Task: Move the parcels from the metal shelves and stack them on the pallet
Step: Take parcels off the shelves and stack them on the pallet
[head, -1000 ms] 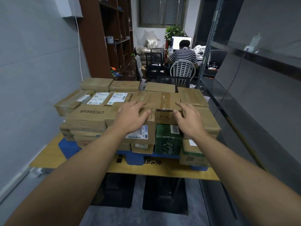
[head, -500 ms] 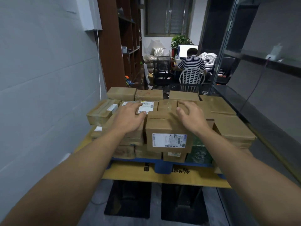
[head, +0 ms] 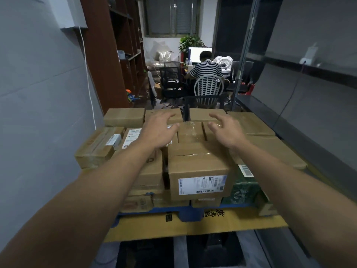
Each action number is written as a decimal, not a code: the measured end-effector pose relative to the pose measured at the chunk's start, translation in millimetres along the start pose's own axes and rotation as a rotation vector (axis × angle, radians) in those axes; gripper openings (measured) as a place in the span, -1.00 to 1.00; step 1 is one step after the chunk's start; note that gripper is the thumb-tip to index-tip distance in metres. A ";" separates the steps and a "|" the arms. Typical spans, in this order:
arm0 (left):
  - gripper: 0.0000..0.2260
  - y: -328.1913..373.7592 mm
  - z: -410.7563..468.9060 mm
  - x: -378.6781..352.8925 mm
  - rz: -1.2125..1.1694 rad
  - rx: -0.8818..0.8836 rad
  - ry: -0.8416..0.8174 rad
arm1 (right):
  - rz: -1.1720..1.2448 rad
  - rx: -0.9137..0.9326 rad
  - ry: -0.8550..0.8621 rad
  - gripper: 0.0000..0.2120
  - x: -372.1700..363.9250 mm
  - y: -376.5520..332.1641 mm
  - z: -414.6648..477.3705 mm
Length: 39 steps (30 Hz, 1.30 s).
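A stack of several brown cardboard parcels covers the blue pallet (head: 190, 214), which lies on a sheet of yellow cardboard (head: 193, 225). The nearest parcel (head: 199, 171) has a white shipping label on its front face and sits on top at the front middle. A green box (head: 244, 187) stands to its right. My left hand (head: 158, 130) hovers with spread fingers over the parcels behind it, holding nothing. My right hand (head: 225, 130) hovers likewise, fingers spread, over the taped parcel (head: 191, 131) in the middle.
A grey wall runs along the left and a glass partition (head: 301, 105) along the right, leaving a narrow aisle. A brown bookcase (head: 114, 55) stands at the back left. Beyond the pallet a person in a striped shirt (head: 205, 69) sits at a desk among chairs.
Both hands have lifted off the front labelled parcel and moved forward above the stack with fingers spread. The parcel now rests on the pile. The view has moved closer.
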<state>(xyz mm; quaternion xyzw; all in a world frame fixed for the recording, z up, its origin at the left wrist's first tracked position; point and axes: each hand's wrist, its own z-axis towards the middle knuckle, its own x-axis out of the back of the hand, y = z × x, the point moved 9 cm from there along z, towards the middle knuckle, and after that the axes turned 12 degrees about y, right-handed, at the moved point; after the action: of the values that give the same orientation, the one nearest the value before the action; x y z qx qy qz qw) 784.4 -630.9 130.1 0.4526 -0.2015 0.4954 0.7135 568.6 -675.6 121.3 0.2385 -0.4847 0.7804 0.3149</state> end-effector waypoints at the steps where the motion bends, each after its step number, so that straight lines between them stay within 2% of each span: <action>1: -0.54 1.4 11.3 -9.5 -0.006 0.002 -0.004 | 0.001 -0.010 0.000 -0.58 -2.2 8.6 12.4; 7: -0.48 -0.1 85.1 -75.5 0.035 0.038 -0.080 | -0.052 -0.059 -0.051 -0.54 -21.1 65.7 97.3; 13: -0.45 -43.4 125.3 -125.7 0.172 0.156 -0.172 | -0.139 -0.075 -0.184 -0.51 -62.6 105.2 155.3; 23: -0.38 -96.4 146.0 -162.5 0.369 0.213 -0.291 | -0.306 -0.074 -0.339 -0.38 -134.4 145.5 196.6; 26: -0.38 -104.5 141.4 -173.3 0.357 0.212 -0.333 | -0.366 -0.062 -0.405 -0.38 -146.8 151.1 200.8; 33: -0.42 -98.5 140.5 -177.4 0.342 0.165 -0.319 | -0.360 -0.035 -0.502 -0.38 -156.2 145.7 205.2; 39: -0.33 -90.7 139.8 -182.0 0.300 0.140 -0.356 | -0.334 0.016 -0.529 -0.36 -158.4 139.8 203.9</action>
<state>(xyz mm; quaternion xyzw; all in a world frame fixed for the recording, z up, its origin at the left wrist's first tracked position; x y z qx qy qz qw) 809.6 -853.5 26.9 0.5461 -0.3543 0.5209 0.5522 590.2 -948.2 14.2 0.5121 -0.4980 0.6324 0.2997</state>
